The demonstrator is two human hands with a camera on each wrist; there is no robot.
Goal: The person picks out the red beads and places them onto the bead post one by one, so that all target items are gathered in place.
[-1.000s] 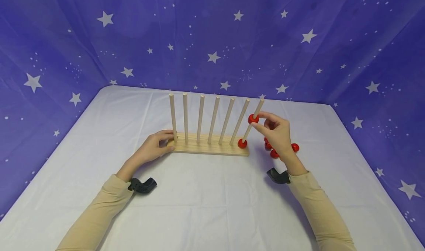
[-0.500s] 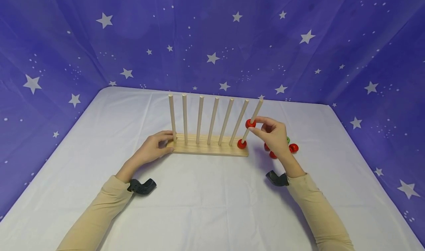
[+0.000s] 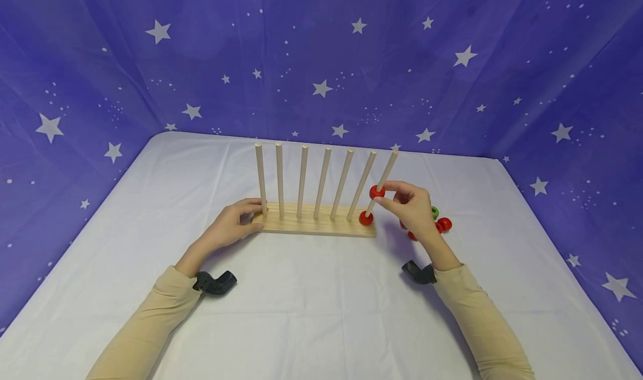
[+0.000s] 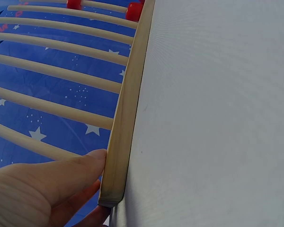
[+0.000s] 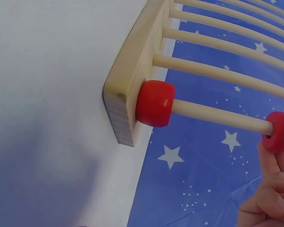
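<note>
A wooden base (image 3: pixel 311 226) with several upright rods stands on the table. The left hand (image 3: pixel 232 222) grips its left end, thumb at the front edge; the left wrist view shows the thumb and fingers of that hand (image 4: pixel 52 189) around the end. The right hand (image 3: pixel 413 206) pinches a red bead (image 3: pixel 377 192) threaded on the rightmost rod, partway down. Another red bead (image 3: pixel 366 218) sits at the foot of that rod, against the base. In the right wrist view the pinched bead (image 5: pixel 277 132) is apart from the lower bead (image 5: pixel 155 103).
Right of the base, partly behind the right hand, lie several red beads (image 3: pixel 445 224) and a green one (image 3: pixel 434 212). A black device is at each wrist, left (image 3: pixel 216 283) and right (image 3: pixel 419 273). A blue starry cloth (image 3: pixel 321 56) rises behind the white table (image 3: pixel 296 324).
The right hand and its pinched red bead have moved down the rightmost rod. More of the green bead shows beside that hand. The left hand keeps its grip on the base.
</note>
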